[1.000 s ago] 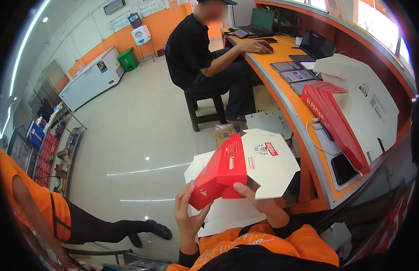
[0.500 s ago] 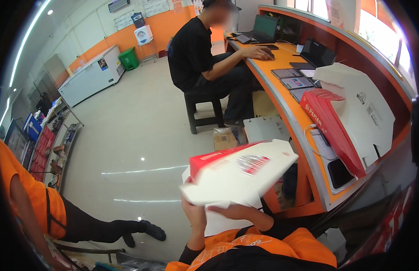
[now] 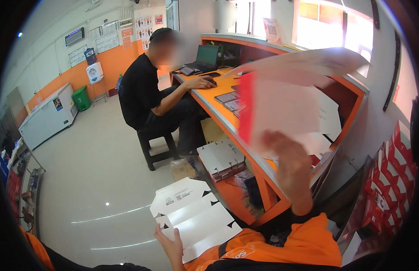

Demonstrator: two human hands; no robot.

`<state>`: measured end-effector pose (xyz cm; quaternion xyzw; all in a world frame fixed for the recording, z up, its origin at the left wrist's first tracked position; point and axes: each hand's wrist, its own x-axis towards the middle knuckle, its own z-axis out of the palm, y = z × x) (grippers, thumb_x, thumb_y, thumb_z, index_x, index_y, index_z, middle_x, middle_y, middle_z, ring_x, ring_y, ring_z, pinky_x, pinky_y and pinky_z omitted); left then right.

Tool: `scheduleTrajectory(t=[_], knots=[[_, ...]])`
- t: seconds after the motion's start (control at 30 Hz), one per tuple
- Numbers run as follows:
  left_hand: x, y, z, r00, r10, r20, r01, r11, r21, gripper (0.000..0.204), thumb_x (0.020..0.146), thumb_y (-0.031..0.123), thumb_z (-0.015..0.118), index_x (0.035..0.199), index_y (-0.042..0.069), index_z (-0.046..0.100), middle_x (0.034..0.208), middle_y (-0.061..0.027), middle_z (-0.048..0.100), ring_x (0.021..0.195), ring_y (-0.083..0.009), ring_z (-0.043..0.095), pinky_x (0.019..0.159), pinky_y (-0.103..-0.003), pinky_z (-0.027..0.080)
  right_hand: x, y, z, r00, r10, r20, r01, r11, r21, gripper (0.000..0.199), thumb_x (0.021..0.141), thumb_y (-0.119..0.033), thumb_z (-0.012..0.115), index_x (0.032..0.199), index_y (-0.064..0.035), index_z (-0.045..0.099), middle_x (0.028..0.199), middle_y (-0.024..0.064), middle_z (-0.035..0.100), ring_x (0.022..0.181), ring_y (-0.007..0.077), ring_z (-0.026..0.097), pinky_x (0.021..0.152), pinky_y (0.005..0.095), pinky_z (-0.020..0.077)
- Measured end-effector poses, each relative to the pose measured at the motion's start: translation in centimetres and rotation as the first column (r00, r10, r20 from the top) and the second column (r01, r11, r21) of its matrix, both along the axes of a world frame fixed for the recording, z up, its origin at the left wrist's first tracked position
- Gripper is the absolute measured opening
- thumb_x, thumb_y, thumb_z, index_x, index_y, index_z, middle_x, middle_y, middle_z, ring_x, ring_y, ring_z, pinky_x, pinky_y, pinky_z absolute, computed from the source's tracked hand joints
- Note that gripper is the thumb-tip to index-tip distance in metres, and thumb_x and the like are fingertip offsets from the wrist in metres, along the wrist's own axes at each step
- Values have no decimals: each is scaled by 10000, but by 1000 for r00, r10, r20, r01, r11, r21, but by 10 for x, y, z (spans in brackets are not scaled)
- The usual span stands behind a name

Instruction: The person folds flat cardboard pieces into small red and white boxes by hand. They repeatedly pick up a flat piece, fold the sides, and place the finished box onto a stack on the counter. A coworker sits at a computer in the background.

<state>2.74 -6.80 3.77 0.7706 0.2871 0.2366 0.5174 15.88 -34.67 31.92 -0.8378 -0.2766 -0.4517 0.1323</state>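
Observation:
A flat, unfolded white carton [image 3: 196,221] with dark corner slots lies low in front of me, over my lap. My left hand [image 3: 171,244] grips its left edge, thumb on top. Raised over the right part of the desk, my right hand [image 3: 288,165] is smeared by motion. It holds a second carton [image 3: 286,108], white with a red strip, whose upper flap is blurred too. Behind that raised carton, more white carton board [image 3: 329,113] shows on the desk; the raised one hides much of it.
An orange desk [image 3: 209,97] runs along my right, with a laptop [image 3: 205,58] and tablets [image 3: 230,100] on it. A person in black [image 3: 141,95] sits at it on a black stool [image 3: 155,153]. Stacked white cartons [image 3: 221,158] stand underneath. Red-and-white boxes [image 3: 390,180] are piled far right.
The partly folded red-and-white carton held in both hands is no longer there. My left hand now holds a flat one, while my right has risen with another. The view has swung right.

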Motion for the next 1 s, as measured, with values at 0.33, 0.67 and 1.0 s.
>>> scheduleTrajectory(t=[0.33, 0.67, 1.0], knots=[[-25, -14, -43, 878, 120, -464, 30, 953, 303, 1028, 629, 242, 777, 1371, -108, 157, 1409, -294, 241, 1322, -416, 225, 1110, -477, 156, 69, -59, 7, 736, -606, -302, 588, 793, -158, 246, 746, -59, 470, 942, -16, 612, 781, 230, 625, 755, 374, 627, 699, 459, 478], [-12, -25, -47, 836, 198, -512, 77, 881, 466, 1078, 613, 214, 783, 1387, -108, 106, 1470, -279, 106, 1387, -377, 97, 1143, -455, 43, 111, -72, -12, 775, -378, -506, 375, 920, -113, 287, 816, -166, 419, 941, 10, 608, 891, 280, 619, 825, 438, 600, 791, 483, 463], [0, -44, -50, 847, 186, -498, 241, 701, 671, 748, 839, 191, 572, 1388, -103, 157, 1462, -269, 172, 1371, -395, 154, 1133, -451, 98, 54, 0, -30, 994, -58, -88, 61, 998, 33, 334, 830, -228, 588, 1089, -18, 569, 999, 203, 602, 909, 384, 569, 814, 432, 449]])
